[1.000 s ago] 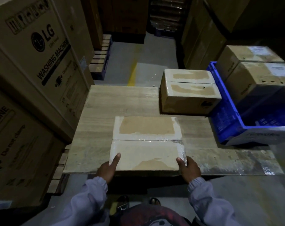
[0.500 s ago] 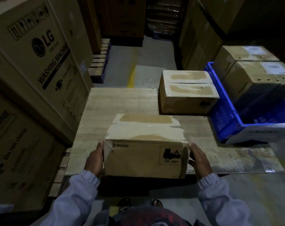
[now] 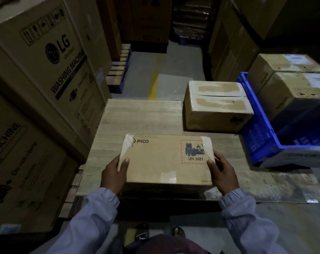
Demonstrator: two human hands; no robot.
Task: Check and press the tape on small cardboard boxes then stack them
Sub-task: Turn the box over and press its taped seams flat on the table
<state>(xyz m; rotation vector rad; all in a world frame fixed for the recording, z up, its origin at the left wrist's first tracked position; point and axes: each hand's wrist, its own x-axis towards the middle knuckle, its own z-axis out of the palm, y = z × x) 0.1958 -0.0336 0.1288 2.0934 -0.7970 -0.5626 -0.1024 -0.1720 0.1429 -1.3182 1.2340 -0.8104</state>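
Cardboard box (image 3: 161, 160) at table (image 3: 137, 118) edge | left grip (image 3: 115, 173), right grip (image 3: 222, 173) grasp sides (second box (image 3: 216, 110) apart)

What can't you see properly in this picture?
Head view: the PICO box shows only its printed face; its other faces lie behind it.
The left hand and right hand: fingers mostly hidden by the box's sides; thumbs show.
The blue crate: inside too dark, cut by the right edge.
Tiny print at the box's lower right: too small.

PICO, UN 3481 on box (image 3: 155, 162)
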